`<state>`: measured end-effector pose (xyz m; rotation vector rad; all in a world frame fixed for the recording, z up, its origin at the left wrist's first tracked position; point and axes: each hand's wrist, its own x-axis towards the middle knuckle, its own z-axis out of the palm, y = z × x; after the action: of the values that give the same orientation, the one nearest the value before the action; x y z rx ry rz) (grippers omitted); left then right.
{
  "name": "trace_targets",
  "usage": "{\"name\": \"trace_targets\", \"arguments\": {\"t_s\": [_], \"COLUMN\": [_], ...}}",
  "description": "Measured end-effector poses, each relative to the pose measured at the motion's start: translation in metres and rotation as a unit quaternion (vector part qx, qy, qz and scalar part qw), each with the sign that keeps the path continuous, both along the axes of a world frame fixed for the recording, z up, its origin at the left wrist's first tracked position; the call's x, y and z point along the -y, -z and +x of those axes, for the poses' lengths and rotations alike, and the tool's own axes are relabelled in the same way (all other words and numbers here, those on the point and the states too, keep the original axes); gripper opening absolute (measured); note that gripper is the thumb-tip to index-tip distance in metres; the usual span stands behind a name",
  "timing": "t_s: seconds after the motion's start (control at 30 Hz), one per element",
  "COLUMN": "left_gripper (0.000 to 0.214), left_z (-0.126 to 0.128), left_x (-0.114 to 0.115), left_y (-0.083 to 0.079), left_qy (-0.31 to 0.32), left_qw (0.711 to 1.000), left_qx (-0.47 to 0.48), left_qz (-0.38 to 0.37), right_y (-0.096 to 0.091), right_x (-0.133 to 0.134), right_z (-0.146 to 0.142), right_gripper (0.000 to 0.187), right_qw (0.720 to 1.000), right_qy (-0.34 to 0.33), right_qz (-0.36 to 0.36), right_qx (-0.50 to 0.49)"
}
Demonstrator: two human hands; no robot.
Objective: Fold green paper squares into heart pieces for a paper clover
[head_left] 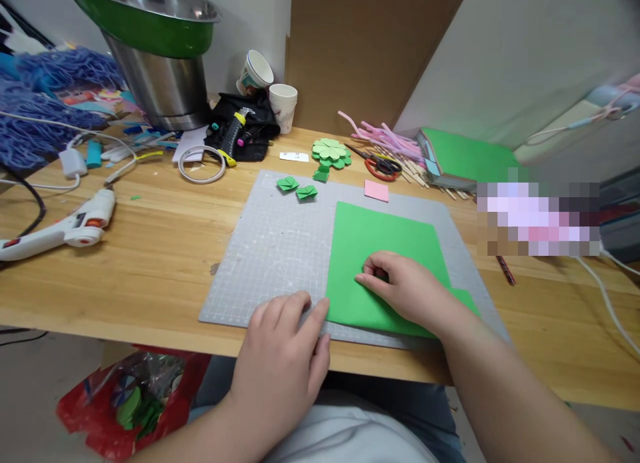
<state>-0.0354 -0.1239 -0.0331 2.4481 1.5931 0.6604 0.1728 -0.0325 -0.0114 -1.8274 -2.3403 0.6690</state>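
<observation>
A green paper sheet (380,243) lies on a grey cutting mat (273,250) at the table's near edge. My right hand (407,286) rests on the sheet's lower middle, fingers curled and pressing the paper down. My left hand (285,356) sits at the mat's front edge, fingertips touching the sheet's lower left corner, fingers held together and bent. Two small folded green paper pieces (297,187) lie at the mat's far edge.
A glue gun (65,228) lies at the left. Behind the mat are a green paper clover (330,151), scissors (381,164), a pink note (377,190), paper cups (283,105), a metal pot (160,83) and a coloured paper stack (460,158). A red bag (130,403) hangs below.
</observation>
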Motion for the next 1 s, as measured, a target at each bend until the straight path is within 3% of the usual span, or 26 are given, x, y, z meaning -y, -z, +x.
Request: {"name": "trace_targets", "arguments": {"t_s": [0.77,0.9,1.0], "left_gripper": [0.036,0.038,0.036], "left_z": [0.002,0.001,0.0], "left_x": [0.002,0.001,0.0], "left_y": [0.006,0.005,0.002], "left_qy": [-0.021,-0.024,-0.031], "left_qw": [0.999,0.999,0.997], "left_qx": [0.013,0.029,0.064], "left_qz": [0.043,0.022,-0.016], "right_y": [0.002,-0.008,-0.022], "right_x": [0.0,0.008,0.02], "right_z": [0.002,0.004,0.005], "right_gripper": [0.022,0.025,0.023], "right_qw": [0.999,0.994,0.993], "right_qy": [0.027,0.025,0.024], "right_qz": [-0.022,-0.031,0.003], "right_qx": [-0.033,-0.102,-0.113]}}
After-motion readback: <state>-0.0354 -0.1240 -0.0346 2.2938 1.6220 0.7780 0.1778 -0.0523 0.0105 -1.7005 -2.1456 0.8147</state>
